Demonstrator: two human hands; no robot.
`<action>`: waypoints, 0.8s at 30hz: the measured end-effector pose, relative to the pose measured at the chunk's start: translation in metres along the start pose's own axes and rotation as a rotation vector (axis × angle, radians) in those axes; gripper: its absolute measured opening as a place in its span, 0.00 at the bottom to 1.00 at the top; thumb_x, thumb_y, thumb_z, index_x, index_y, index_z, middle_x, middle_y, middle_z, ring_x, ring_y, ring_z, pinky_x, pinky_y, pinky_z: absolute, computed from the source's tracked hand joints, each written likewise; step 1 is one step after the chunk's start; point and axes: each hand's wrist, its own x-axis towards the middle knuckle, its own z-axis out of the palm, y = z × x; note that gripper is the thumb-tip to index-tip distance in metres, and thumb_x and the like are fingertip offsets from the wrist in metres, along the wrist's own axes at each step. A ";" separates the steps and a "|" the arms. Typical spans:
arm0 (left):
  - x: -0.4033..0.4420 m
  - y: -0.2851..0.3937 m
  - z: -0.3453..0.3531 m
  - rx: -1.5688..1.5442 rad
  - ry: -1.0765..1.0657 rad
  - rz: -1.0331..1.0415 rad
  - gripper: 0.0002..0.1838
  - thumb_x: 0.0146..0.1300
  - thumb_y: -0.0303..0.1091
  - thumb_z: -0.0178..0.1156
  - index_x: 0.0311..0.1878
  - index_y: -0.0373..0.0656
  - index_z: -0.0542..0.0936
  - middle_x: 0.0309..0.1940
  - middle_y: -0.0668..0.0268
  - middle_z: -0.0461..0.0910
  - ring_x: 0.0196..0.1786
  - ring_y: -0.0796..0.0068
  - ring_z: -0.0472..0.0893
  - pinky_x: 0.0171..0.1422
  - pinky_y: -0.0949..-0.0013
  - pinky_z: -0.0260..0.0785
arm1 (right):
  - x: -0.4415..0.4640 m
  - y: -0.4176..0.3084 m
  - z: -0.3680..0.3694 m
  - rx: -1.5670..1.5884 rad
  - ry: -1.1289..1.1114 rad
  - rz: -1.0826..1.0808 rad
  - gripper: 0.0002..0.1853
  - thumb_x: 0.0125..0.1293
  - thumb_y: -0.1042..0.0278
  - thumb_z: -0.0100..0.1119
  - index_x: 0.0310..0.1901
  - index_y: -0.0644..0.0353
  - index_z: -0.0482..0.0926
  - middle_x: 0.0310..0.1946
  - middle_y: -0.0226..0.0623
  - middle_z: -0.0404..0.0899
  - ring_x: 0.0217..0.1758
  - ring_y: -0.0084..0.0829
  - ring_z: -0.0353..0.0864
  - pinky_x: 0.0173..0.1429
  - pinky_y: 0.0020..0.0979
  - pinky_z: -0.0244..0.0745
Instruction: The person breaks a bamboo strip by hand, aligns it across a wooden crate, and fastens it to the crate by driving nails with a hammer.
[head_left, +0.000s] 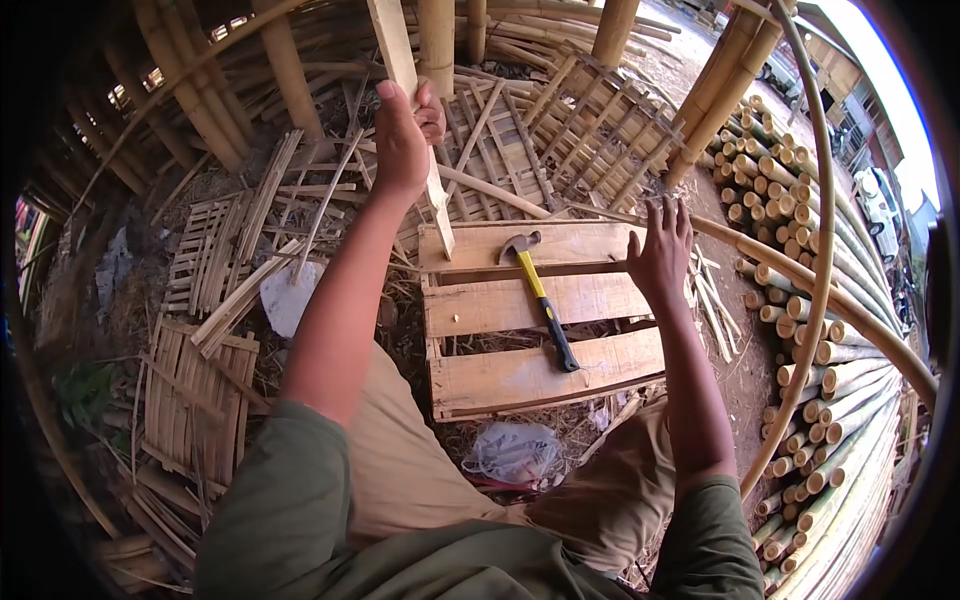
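Observation:
My left hand (408, 140) is wrapped round a long pale bamboo slat (437, 195), held nearly upright. Its lower end comes down at the far left corner of a low wooden slatted bench (470, 307); whether it touches I cannot tell. On the bench lies a claw hammer (541, 305) with a yellow and black handle, head pointing away from me. My right hand (662, 250) is at the bench's right end, fingers stretched out and slightly apart, holding nothing. Whether its palm rests on the wood is unclear.
Woven bamboo panels (600, 130) lie beyond the bench. Cut bamboo poles (800, 300) are stacked on the right, with a curved pole (822, 200) in front. Split strips (270, 200) and a small lattice panel (200, 400) lie left. A plastic bag (513, 452) sits between my knees.

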 end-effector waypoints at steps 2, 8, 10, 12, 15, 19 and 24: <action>-0.001 0.002 -0.001 0.001 -0.007 0.008 0.38 0.64 0.80 0.35 0.33 0.48 0.61 0.22 0.77 0.53 0.22 0.85 0.53 0.26 0.78 0.45 | -0.008 0.020 0.010 0.240 -0.075 0.028 0.17 0.60 0.68 0.64 0.51 0.61 0.78 0.54 0.46 0.77 0.61 0.48 0.72 0.64 0.47 0.66; -0.011 0.011 -0.001 -0.003 -0.019 0.017 0.40 0.59 0.84 0.35 0.32 0.48 0.59 0.22 0.75 0.52 0.22 0.84 0.51 0.25 0.77 0.43 | -0.047 -0.016 0.032 0.234 0.004 0.103 0.15 0.61 0.66 0.64 0.48 0.61 0.78 0.52 0.48 0.76 0.61 0.47 0.72 0.63 0.48 0.64; -0.012 0.012 0.000 -0.002 0.004 0.018 0.41 0.58 0.85 0.36 0.32 0.48 0.59 0.22 0.75 0.52 0.22 0.83 0.51 0.25 0.76 0.43 | -0.012 -0.006 0.019 0.022 0.094 0.022 0.21 0.60 0.67 0.61 0.55 0.60 0.76 0.61 0.49 0.71 0.72 0.48 0.62 0.76 0.54 0.49; -0.012 0.012 0.002 -0.011 -0.006 0.018 0.41 0.58 0.85 0.36 0.32 0.48 0.59 0.22 0.74 0.52 0.22 0.83 0.50 0.26 0.76 0.43 | 0.003 0.015 0.025 -0.317 0.069 0.005 0.22 0.58 0.69 0.60 0.56 0.61 0.78 0.59 0.49 0.74 0.75 0.47 0.61 0.79 0.64 0.33; -0.012 0.012 0.005 0.012 0.021 0.011 0.41 0.57 0.85 0.36 0.32 0.49 0.59 0.23 0.74 0.51 0.23 0.82 0.49 0.27 0.76 0.42 | -0.005 0.040 0.044 -0.383 -0.288 0.175 0.13 0.58 0.72 0.57 0.44 0.62 0.84 0.48 0.43 0.81 0.71 0.43 0.67 0.77 0.71 0.19; -0.010 0.012 0.008 0.033 0.038 -0.005 0.41 0.57 0.86 0.36 0.31 0.49 0.57 0.23 0.75 0.51 0.24 0.82 0.48 0.27 0.75 0.40 | -0.003 0.041 0.041 -0.451 -0.275 0.166 0.07 0.60 0.72 0.57 0.35 0.58 0.86 0.37 0.35 0.82 0.54 0.37 0.79 0.78 0.70 0.21; -0.009 0.012 0.012 0.040 0.050 -0.004 0.40 0.59 0.84 0.37 0.30 0.49 0.57 0.23 0.75 0.50 0.24 0.82 0.48 0.27 0.75 0.41 | 0.006 0.053 0.045 -0.275 -0.211 0.229 0.10 0.59 0.73 0.58 0.23 0.52 0.85 0.27 0.35 0.81 0.47 0.36 0.80 0.80 0.66 0.26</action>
